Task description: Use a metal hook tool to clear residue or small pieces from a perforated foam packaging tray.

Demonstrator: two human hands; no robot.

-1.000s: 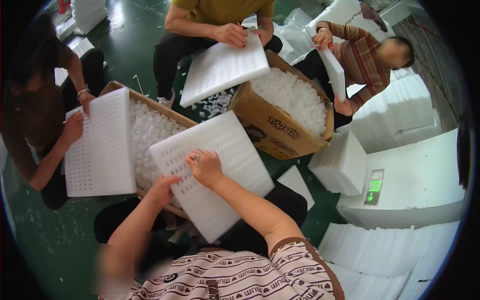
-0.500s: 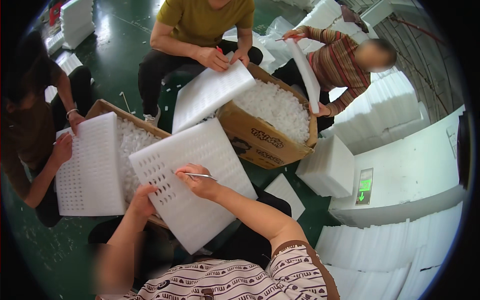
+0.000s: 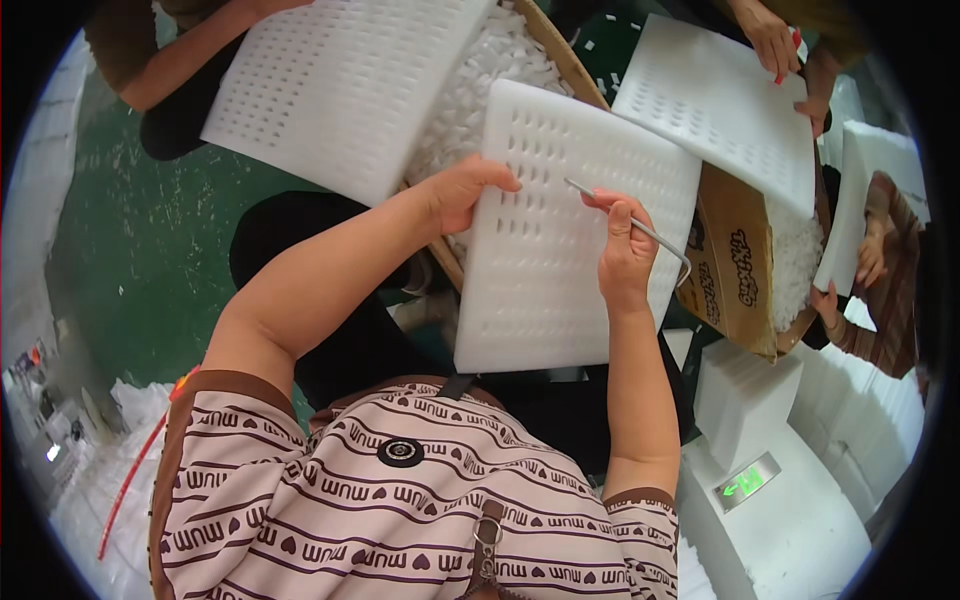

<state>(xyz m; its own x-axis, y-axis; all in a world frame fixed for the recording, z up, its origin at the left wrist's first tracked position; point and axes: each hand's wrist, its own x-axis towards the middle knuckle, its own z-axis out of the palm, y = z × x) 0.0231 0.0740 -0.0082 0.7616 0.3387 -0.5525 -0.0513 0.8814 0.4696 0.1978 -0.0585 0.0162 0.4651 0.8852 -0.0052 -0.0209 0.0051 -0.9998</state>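
A thick white foam board (image 3: 560, 300) with rows of crescent-shaped cuts lies tilted over my lap. My left hand (image 3: 463, 197) grips its left edge, with the thumb on the top face beside the cuts and the other fingers hidden at the edge or beneath. In my closed right hand (image 3: 626, 255), above the right part of the board, is a thin metal rod (image 3: 657, 237) with a bent end. Its straight tip points left, close to the rows of cuts; I cannot tell whether it touches the foam.
Behind my board, a cardboard box holds many small white foam pieces (image 3: 490, 75). Other people work on a perforated board (image 3: 330, 90) at left and another (image 3: 720, 110) at right. A second carton (image 3: 735, 250) and a foam block stack (image 3: 745, 390) stand at right.
The whole view has turned and shifted, so the boards and boxes appear elsewhere in the picture. My left hand still grips the board's edge; my right hand still holds the rod over it.
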